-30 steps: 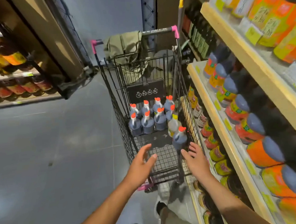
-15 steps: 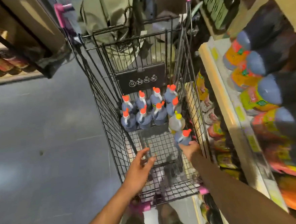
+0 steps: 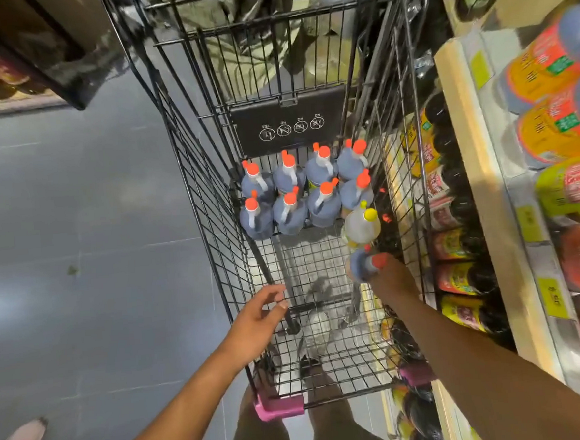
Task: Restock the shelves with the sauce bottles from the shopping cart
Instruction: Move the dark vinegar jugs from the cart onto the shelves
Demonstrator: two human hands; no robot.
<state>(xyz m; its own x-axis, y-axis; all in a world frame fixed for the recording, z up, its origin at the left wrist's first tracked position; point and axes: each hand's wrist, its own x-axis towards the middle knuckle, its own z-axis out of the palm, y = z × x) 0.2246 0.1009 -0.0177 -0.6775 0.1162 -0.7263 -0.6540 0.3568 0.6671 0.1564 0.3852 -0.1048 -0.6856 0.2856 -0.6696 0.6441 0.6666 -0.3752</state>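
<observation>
Black wire cart [image 3: 212, 204], grid mesh, centre frame; pale wood shelf [image 3: 476, 158] at right. Eight rounded dark bottles [image 3: 291, 206] upright in two rows at cart's far end, red caps up. Right hand [image 3: 394, 278] grips blurred ninth bottle [image 3: 360, 266] by right wall, cap tipped rightward. Left hand [image 3: 254, 322] lower centre, fingers relaxed, empty.

Since a second ago the right hand [image 3: 390, 276] has gone from hovering open above the near end of the cart [image 3: 208, 205] down inside it to grip the nearest red-capped bottle [image 3: 360, 264], while the left hand [image 3: 258, 320] has moved forward over the cart's left side.
</observation>
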